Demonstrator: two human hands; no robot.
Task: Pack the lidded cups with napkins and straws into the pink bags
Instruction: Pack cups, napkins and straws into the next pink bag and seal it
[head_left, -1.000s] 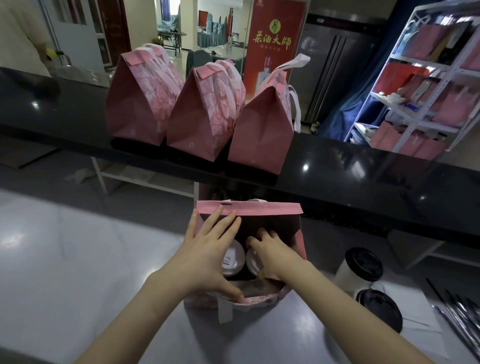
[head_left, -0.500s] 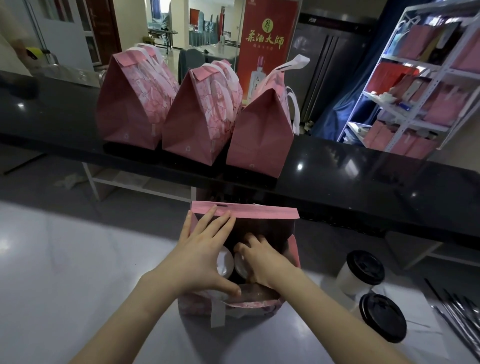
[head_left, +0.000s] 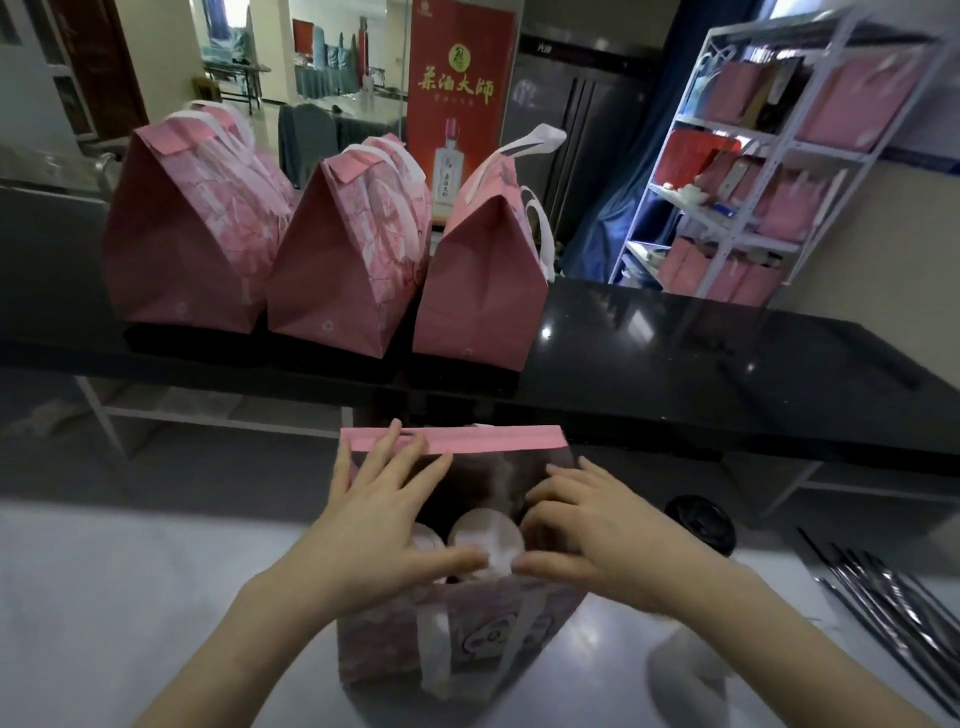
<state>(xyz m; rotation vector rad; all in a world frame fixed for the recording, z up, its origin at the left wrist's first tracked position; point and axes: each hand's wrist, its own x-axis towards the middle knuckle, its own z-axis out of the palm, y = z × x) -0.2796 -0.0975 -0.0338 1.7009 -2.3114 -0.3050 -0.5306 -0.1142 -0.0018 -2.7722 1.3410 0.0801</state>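
An open pink bag (head_left: 467, 644) stands on the white counter in front of me. Two white-lidded cups (head_left: 485, 535) sit inside it, side by side. My left hand (head_left: 379, 525) lies over the bag's left side, fingers spread up to the pink far rim (head_left: 498, 439) and thumb on the near rim. My right hand (head_left: 597, 540) rests over the bag's right side, thumb on the near rim, fingers spread. Neither hand grips a loose item. A black-lidded cup (head_left: 701, 525) stands just right of the bag, partly hidden by my right arm.
Three closed pink bags (head_left: 343, 260) stand in a row on the black raised counter (head_left: 701, 353) behind. Wrapped straws (head_left: 893, 603) lie at the right on the white counter (head_left: 130, 597). A white shelf rack (head_left: 769, 171) holds more pink bags.
My right hand has come out of the bag and moved to its right rim. The view has tilted down slightly, and the two lids now show between my hands.
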